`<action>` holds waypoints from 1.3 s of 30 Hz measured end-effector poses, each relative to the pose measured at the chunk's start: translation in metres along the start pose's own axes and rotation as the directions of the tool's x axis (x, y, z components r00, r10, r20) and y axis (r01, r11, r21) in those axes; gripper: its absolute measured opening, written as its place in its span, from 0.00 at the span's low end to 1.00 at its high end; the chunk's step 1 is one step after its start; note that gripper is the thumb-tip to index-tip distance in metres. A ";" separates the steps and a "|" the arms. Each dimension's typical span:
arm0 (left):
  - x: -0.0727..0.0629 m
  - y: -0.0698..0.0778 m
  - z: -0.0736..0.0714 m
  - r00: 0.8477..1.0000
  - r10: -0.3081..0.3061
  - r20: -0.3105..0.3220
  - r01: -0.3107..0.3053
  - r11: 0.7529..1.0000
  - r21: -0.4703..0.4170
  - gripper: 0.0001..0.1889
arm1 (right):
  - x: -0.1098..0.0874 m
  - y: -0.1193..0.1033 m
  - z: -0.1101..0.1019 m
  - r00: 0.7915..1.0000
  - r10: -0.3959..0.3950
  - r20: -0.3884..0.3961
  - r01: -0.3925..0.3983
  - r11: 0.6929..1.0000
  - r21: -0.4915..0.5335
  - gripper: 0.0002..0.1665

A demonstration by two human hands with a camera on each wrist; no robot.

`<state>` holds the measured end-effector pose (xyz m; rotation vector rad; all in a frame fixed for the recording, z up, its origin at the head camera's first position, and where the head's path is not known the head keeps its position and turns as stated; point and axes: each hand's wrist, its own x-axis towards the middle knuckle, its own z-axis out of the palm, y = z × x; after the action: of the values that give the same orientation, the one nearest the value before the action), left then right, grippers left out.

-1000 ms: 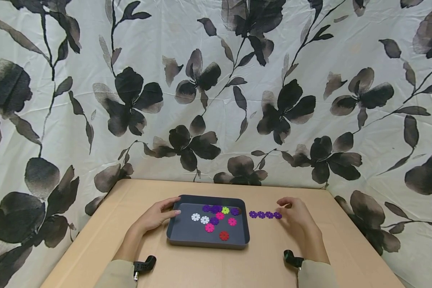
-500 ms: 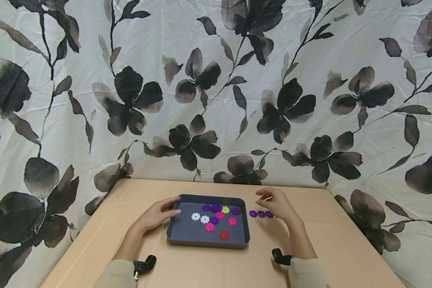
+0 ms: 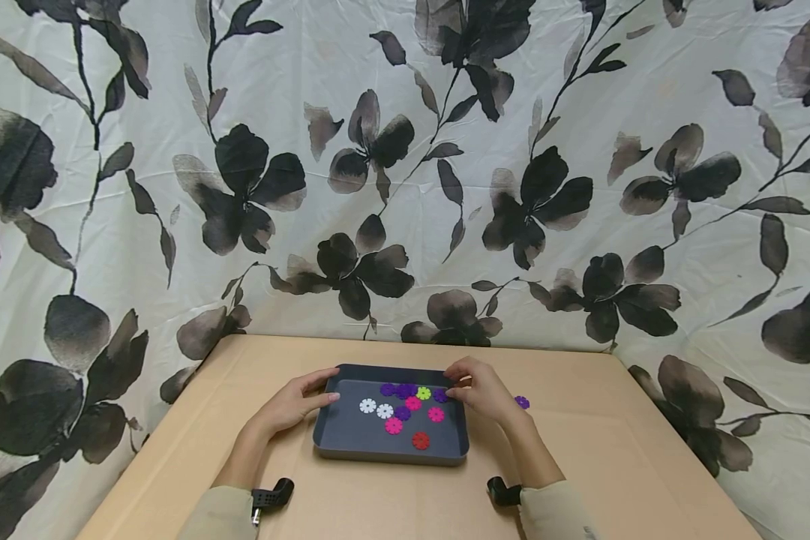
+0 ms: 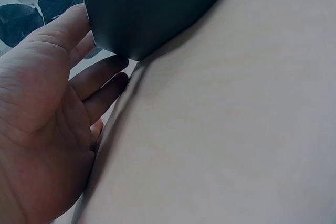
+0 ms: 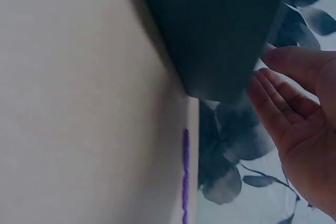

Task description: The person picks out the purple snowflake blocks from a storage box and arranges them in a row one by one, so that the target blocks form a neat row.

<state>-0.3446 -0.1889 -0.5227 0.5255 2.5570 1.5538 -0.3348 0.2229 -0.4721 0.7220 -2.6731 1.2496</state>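
Note:
A dark grey rectangular tray [image 3: 391, 454] holds several small flower-shaped discs: white [image 3: 367, 406], pink [image 3: 394, 426], purple [image 3: 401, 413], a red one [image 3: 421, 440] and a yellow-green one [image 3: 423, 393]. My left hand [image 3: 295, 403] grips the tray's left side, thumb over the rim and fingers along the outer wall. On the opposite side my right hand [image 3: 484, 391] has its thumb over the rim, fingers against the outside near the far corner. A purple disc [image 3: 523, 403] shows on the table beyond the right wrist; its neighbours are hidden behind the hand.
The tray rests on a light wooden table [image 3: 351, 499]. Behind the table hangs a white curtain [image 3: 297, 67] with dark floral print. In the right wrist view a row of purple discs [image 5: 185, 177] lies edge-on near the tray.
My right hand has moved left from the right end of the purple row, passing over it, to the tray's right rim. My left hand and the tray have stayed in place.

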 end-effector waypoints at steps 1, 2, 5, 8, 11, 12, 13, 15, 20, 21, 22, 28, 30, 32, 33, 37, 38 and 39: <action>0.000 0.000 0.000 1.000 -0.004 0.000 0.004 1.000 -0.002 0.37 | 0.001 0.000 0.003 1.000 -0.008 0.003 0.008 1.000 -0.017 0.16; 0.000 0.000 0.000 1.000 0.002 0.001 -0.002 1.000 0.006 0.37 | 0.002 0.001 0.005 1.000 -0.016 0.010 0.016 0.999 -0.036 0.15; 0.000 0.000 0.000 1.000 -0.010 -0.002 0.010 1.000 0.002 0.36 | 0.003 0.002 0.011 0.999 -0.028 0.025 0.030 0.995 -0.097 0.14; 0.000 0.001 0.000 1.000 -0.008 -0.004 0.008 1.000 0.002 0.34 | 0.005 0.002 0.016 0.999 -0.015 0.030 0.019 0.990 -0.137 0.14; 0.000 0.001 0.001 1.000 -0.010 -0.005 0.010 1.000 -0.005 0.33 | 0.007 0.002 0.019 1.000 -0.007 0.030 0.013 0.983 -0.185 0.13; 0.000 0.002 0.001 1.000 -0.008 -0.004 0.008 1.000 -0.005 0.33 | 0.008 0.002 0.021 0.999 -0.013 0.033 0.019 0.976 -0.215 0.13; 0.000 0.002 0.001 1.000 -0.005 -0.003 0.005 1.000 -0.003 0.34 | 0.008 0.001 0.022 0.999 -0.018 0.040 0.027 0.967 -0.253 0.13; -0.001 0.003 0.001 1.000 -0.007 -0.002 0.007 1.000 -0.006 0.34 | 0.009 0.000 0.024 0.998 -0.022 0.060 0.040 0.945 -0.326 0.13; -0.001 0.003 0.001 1.000 -0.010 -0.002 0.010 1.000 -0.005 0.35 | 0.012 -0.004 0.028 0.994 -0.025 0.110 0.073 0.888 -0.453 0.14; -0.001 0.003 0.001 1.000 -0.009 -0.002 0.009 1.000 -0.004 0.35 | 0.012 -0.005 0.029 0.992 -0.027 0.119 0.080 0.881 -0.467 0.14; -0.001 0.003 0.002 1.000 -0.009 -0.003 0.009 1.000 -0.003 0.35 | 0.013 -0.005 0.029 0.991 -0.031 0.130 0.091 0.872 -0.481 0.14; 0.000 0.001 0.003 1.000 -0.011 0.000 0.011 1.000 -0.010 0.35 | 0.017 -0.006 0.034 0.984 -0.011 0.180 0.113 0.817 -0.566 0.12; 0.000 0.001 0.003 1.000 -0.010 0.000 0.010 1.000 -0.010 0.36 | 0.018 -0.006 0.035 0.982 0.006 0.188 0.108 0.803 -0.587 0.11; 0.001 0.001 0.003 1.000 -0.010 0.000 0.010 1.000 -0.012 0.36 | 0.019 -0.007 0.035 0.981 0.021 0.194 0.102 0.794 -0.599 0.11; 0.001 0.001 0.002 1.000 -0.009 -0.001 0.009 1.000 -0.015 0.36 | 0.019 -0.007 0.035 0.980 0.028 0.197 0.098 0.793 -0.602 0.11; 0.001 0.000 0.001 1.000 -0.007 0.002 0.007 1.000 -0.011 0.37 | 0.021 -0.007 0.034 0.978 0.017 0.209 0.112 0.802 -0.586 0.11; 0.001 0.000 0.001 1.000 -0.008 0.001 0.008 1.000 -0.010 0.37 | 0.021 -0.007 0.034 0.977 0.010 0.214 0.119 0.805 -0.582 0.10; 0.001 0.000 0.001 1.000 -0.007 0.001 0.007 1.000 -0.009 0.37 | 0.021 -0.007 0.034 0.976 -0.001 0.219 0.129 0.810 -0.572 0.10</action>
<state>-0.3452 -0.1877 -0.5236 0.5163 2.5466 1.5620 -0.3465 0.1860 -0.4833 0.8611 -2.9157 0.2825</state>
